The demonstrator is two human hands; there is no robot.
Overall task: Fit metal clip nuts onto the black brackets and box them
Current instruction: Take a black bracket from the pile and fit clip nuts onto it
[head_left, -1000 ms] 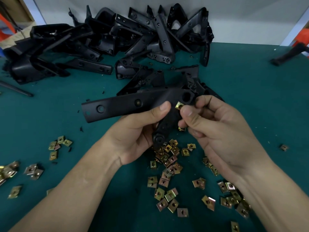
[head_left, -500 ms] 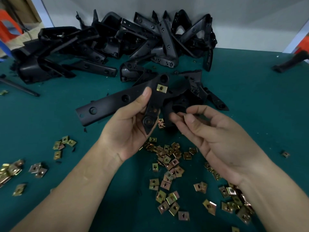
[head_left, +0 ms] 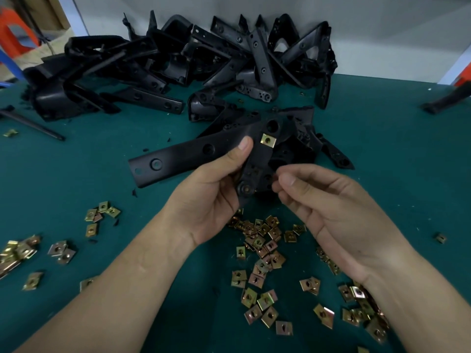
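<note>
One bracket (head_left: 183,159): gripped in left hand (head_left: 211,200), thumb on top, raised so fitted clip nut (head_left: 268,140) shows; right hand (head_left: 331,215) loosely curled, apparently empty, over loose nuts (head_left: 260,250) on table (head_left: 382,149) for next pick.

**Hidden, cropped and blurred**

Of its digits, the left hand (head_left: 214,200) shows only the thumb; the other fingers are behind the bracket (head_left: 193,154). The right hand (head_left: 328,212) has blurred fingertips (head_left: 281,191). Its forearm covers part of the nuts (head_left: 356,293) at lower right. Other nuts are cut by the left edge, and one by the bottom edge. In the pile (head_left: 204,59) at the top, pieces overlap too much to count. An orange stool (head_left: 15,34) is cropped at upper left.
</note>
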